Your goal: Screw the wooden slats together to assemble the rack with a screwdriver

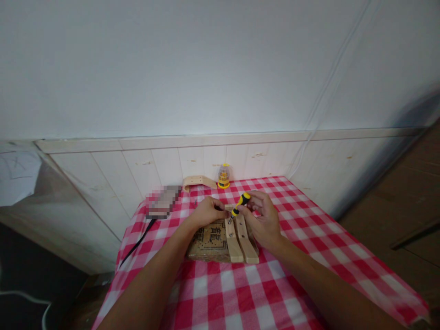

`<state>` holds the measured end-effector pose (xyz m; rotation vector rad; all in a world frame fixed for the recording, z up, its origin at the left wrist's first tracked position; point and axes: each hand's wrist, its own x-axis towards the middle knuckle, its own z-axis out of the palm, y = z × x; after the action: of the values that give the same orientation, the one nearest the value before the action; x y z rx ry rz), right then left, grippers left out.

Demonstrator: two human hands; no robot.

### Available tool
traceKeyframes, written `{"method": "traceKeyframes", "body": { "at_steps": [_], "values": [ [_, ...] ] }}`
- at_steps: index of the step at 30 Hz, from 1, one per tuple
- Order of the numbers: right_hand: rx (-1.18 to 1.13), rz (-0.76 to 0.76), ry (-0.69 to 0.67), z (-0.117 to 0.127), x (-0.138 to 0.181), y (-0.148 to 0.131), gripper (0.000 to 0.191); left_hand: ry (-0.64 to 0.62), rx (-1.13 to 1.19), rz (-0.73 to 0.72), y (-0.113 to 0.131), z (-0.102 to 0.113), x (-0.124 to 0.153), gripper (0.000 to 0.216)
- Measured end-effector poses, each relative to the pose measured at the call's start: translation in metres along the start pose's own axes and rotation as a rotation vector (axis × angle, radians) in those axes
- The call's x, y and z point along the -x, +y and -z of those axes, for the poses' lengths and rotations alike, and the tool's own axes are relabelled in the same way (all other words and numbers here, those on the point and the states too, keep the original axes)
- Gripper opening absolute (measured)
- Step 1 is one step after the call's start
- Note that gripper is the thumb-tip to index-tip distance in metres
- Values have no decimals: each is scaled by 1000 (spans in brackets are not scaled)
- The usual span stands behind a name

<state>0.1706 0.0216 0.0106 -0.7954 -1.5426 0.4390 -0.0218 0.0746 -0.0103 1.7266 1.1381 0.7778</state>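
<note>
My right hand (263, 217) is closed around a yellow-and-black screwdriver (241, 203), which leans with its tip down on a pale wooden strip (233, 243). My left hand (209, 211) has its fingers bent together at the far end of this strip, close to the screwdriver's tip. What those fingers pinch is too small to make out. A second wooden strip (248, 243) with dark holes lies alongside, to the right. Both strips rest on a brown board (208, 252) marked with black characters.
A red-and-white checked cloth (213, 293) covers the table. Near the wall stand a curved wooden piece (199, 180) and a clear container with a yellow base (223, 178). A blurred-out flat object (163, 201) with a black strap (139, 240) lies at the left.
</note>
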Motion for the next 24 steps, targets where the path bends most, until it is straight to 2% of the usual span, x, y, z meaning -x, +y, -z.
{"method": "traceKeyframes", "body": {
  "at_steps": [5,11,24],
  "values": [
    [27,30,-116,2,0,-1,38,-7,2,-3,-2,0,-1,26],
    [46,58,-172,4,0,-2,43,-16,20,4,-1,-1,-1,27],
    [42,-6,-71,-1,0,-2,38,-5,-17,-2,2,1,1,24]
  ]
}}
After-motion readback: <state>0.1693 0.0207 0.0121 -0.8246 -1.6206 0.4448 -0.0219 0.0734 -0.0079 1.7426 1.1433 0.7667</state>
